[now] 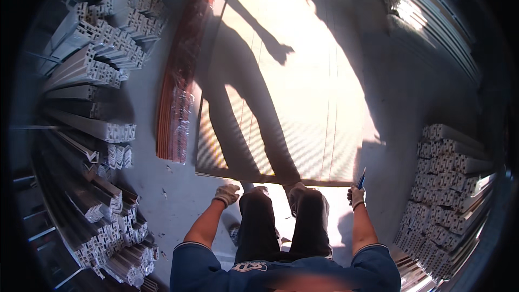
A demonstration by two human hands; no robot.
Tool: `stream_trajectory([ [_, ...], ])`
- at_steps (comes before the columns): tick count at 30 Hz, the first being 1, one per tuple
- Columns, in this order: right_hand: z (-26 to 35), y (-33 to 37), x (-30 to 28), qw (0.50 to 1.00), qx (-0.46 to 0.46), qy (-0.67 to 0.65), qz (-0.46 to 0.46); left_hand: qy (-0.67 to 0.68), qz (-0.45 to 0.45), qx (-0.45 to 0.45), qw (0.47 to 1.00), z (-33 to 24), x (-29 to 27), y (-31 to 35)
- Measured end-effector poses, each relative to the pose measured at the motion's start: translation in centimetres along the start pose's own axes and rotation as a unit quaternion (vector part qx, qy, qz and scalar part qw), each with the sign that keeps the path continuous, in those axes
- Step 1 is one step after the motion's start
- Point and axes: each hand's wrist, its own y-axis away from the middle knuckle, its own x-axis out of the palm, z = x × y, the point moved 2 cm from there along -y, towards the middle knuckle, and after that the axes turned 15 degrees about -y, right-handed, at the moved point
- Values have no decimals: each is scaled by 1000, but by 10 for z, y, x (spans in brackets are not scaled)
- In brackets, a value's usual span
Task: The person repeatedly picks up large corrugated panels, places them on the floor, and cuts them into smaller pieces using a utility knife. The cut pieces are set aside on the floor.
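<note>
A large, pale, finely ribbed sheet (303, 130) lies flat in front of me, with several thin lines along its length. Both of my hands wear light gloves with the wrists bare. My left hand (227, 194) is just below the sheet's near edge, left of my knees, its fingers curled together; whether anything is in them is hidden. By the sheet's near right corner, my right hand (356, 196) is closed around a slim blue pen-like tool (361, 177) that points up and away. Its exact kind is too small to tell.
Left of the sheet lies a long reddish-brown bundle (181, 92) in clear wrap. Stacks of white profiles (108, 48) line the left side, and another profile stack (443, 184) stands at the right. Wrapped lengths (416, 11) lie far right. Strong sunlight and my shadow cross the sheet.
</note>
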Motion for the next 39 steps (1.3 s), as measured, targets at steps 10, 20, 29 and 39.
stream_trajectory([
  [10,202,232,104,975,-92,158,126,153,84,-33,984,9,-86,243],
  [20,219,317,55,991,-35,107,67,164,82,-155,971,85,-172,250],
  [29,256,228,53,976,51,182,-105,383,-86,-142,909,81,-380,88],
  [39,640,90,351,978,-168,99,80,452,-40,-163,876,59,-479,9],
])
